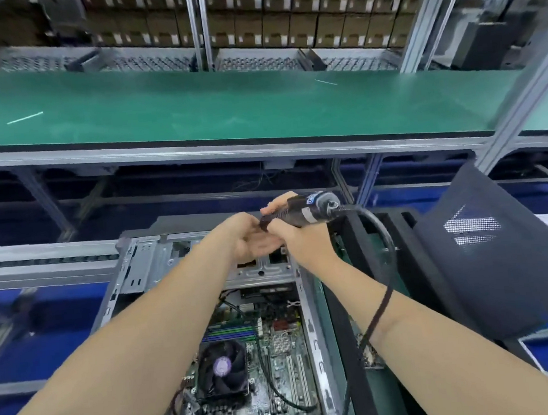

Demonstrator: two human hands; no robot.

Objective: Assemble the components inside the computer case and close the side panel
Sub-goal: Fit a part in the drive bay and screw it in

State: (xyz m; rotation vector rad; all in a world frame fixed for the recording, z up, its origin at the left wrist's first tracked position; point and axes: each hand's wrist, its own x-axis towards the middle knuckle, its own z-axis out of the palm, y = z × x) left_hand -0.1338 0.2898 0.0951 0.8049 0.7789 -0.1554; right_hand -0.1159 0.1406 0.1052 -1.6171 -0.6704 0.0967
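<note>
Computer case [140, 268] lies open on its side directly below the hands, with motherboard [285, 342] and CPU fan [224, 369] exposed. We note the right hand [287, 235] wrapped round an electric screwdriver [302, 210]. The left hand [246, 241] is cupped at its tip, and we cannot tell whether it pinches a screw. The dark vented sheet tilted at right we take to be the side panel [496, 256]. We judge it light, thin and liable to flex, so best held by opposite edges. The board is fragile, and the steel frame is the part to grip. The screwdriver's cable [387, 248] trails across the right forearm and the case edge and may snag. A green conveyor belt [226, 107] runs beyond.
</note>
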